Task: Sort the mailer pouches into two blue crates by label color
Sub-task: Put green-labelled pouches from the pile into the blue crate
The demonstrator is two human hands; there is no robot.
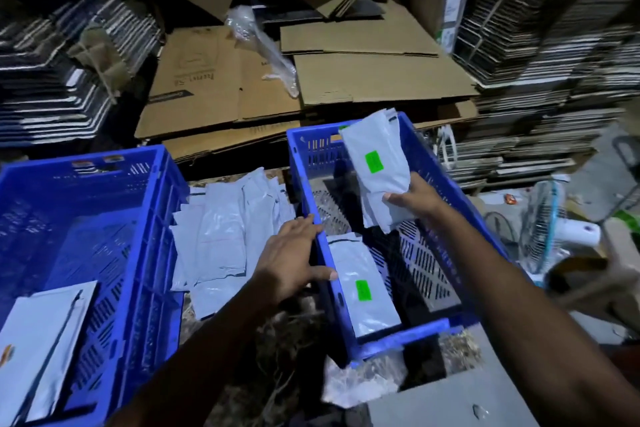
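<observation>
Two blue crates stand side by side: the left crate and the right crate. My right hand grips a white mailer pouch with a green label above the right crate. Another green-label pouch lies flat inside that crate near its left wall. My left hand rests on the right crate's left rim, fingers spread and holding nothing. A pile of white pouches lies between the crates. Inside the left crate lies a pouch with an orange mark at its edge.
Flattened cardboard boxes are stacked behind the crates. Tall stacks of flat packs rise at right and left. A small white fan stands to the right of the right crate. A grey sheet lies in front.
</observation>
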